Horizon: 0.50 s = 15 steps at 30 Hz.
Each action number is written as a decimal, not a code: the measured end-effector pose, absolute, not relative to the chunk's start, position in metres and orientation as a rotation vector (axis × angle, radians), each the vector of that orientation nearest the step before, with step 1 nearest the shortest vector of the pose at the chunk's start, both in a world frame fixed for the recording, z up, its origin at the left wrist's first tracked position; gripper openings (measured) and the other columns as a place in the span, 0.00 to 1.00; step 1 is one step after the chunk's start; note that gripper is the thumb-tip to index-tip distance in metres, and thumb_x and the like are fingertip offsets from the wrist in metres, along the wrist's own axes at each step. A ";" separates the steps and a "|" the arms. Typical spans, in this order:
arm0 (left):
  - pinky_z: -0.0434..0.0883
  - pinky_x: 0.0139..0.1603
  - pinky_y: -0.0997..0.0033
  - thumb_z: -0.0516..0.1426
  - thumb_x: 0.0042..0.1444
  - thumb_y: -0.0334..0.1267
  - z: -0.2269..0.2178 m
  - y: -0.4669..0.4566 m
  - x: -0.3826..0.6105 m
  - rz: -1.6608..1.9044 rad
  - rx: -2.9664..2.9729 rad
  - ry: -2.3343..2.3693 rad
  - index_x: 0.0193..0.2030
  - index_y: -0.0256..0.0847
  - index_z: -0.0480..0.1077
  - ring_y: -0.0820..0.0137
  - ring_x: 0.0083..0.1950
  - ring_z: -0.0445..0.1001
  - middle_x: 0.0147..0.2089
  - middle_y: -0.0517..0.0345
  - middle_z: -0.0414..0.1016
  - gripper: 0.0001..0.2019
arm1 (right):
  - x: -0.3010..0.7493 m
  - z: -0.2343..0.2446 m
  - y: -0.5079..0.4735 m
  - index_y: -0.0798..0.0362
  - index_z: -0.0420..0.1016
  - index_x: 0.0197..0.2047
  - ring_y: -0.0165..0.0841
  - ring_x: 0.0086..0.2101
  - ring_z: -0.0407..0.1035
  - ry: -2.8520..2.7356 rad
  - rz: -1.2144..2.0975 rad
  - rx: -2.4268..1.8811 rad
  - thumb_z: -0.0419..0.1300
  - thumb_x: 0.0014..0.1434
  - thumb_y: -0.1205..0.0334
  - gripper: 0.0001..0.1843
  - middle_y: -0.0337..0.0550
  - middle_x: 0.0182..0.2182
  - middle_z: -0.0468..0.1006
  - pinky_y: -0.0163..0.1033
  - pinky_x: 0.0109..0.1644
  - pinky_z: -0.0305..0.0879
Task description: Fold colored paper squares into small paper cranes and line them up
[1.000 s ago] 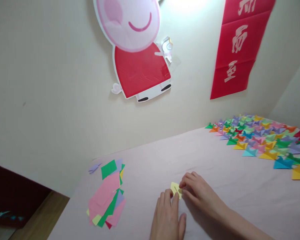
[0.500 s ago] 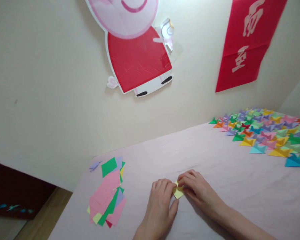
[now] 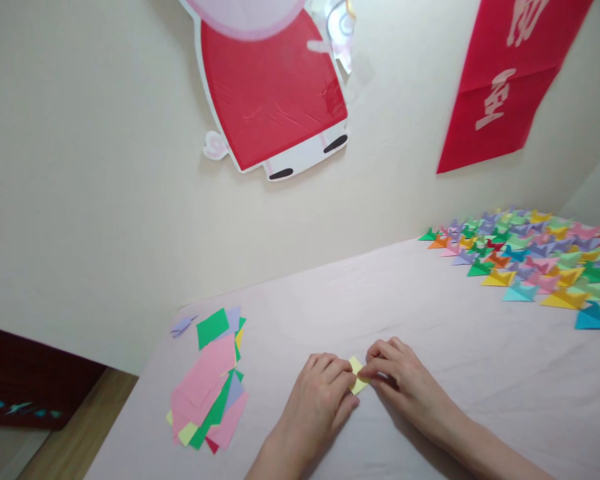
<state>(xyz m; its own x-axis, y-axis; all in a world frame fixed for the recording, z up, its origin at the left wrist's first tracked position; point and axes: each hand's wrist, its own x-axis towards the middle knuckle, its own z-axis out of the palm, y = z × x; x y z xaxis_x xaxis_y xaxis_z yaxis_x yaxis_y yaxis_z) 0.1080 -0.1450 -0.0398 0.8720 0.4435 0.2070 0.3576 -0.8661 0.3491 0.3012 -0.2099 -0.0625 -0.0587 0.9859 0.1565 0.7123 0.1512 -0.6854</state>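
A small pale-yellow piece of folded paper [image 3: 357, 369] lies on the pink-white cloth between my two hands. My left hand [image 3: 324, 393] holds its left edge, with the thumb and bent fingertips against the paper. From the other side my right hand [image 3: 403, 373] has its fingertips closed on the paper's right edge, and they cover part of it. The exact fold lines are too small to make out.
A loose pile of coloured paper sheets [image 3: 205, 387] lies on the left, with a folded lilac paper [image 3: 183, 326] behind it. Rows of folded paper figures [image 3: 545, 257] stand at the far right. The wall carries a cartoon cutout [image 3: 275, 93] and a red banner [image 3: 510, 87].
My right hand's fingertips have shifted from the paper's upper part down to its right edge. The left thumb has come in closer to the paper. The view has tilted slightly.
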 end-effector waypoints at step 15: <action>0.66 0.49 0.63 0.61 0.59 0.26 -0.040 -0.144 0.107 0.517 2.507 0.681 0.37 0.41 0.73 0.67 0.48 0.70 0.44 0.59 0.77 0.05 | 0.302 -0.054 -0.207 0.47 0.79 0.36 0.41 0.42 0.64 -1.774 0.725 -1.710 0.63 0.53 0.71 0.09 0.41 0.38 0.74 0.48 0.49 0.61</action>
<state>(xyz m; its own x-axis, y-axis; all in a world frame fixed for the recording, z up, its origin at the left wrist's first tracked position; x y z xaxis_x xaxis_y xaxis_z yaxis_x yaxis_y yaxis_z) 0.1073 -0.1439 -0.0402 0.8038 0.5503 0.2261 0.3656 -0.7567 0.5421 0.3019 -0.2071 -0.0544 -0.0247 0.9993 0.0289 0.6931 0.0380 -0.7198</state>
